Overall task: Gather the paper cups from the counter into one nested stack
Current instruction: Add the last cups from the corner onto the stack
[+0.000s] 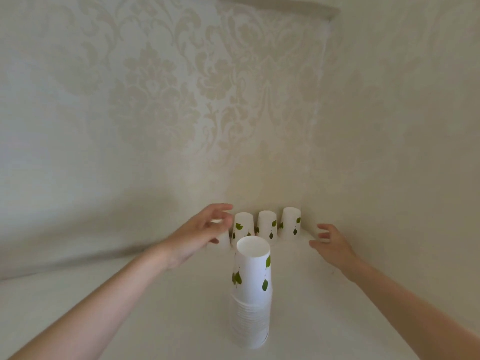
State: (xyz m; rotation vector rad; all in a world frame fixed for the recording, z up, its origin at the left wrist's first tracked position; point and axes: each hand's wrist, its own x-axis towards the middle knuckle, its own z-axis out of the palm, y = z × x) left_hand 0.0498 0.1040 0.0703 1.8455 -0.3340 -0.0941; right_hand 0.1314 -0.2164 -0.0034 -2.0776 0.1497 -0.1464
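Damask-papered wall (155,100) backs a pale counter (155,320). Centre-front stands the inverted nested stack (252,294). Behind it, the left hand (202,235) curls round the leftmost cup (224,241) of the back row. The right hand (332,245), fingers spread and empty, hovers beside the rightmost cup (289,224).

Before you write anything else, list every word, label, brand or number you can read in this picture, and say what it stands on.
None: no words, numbers or brand marks can be read anywhere.
The nested stack and the upturned cups by the wall carry only green leaf prints.
The wallpaper shows a floral pattern and no lettering.
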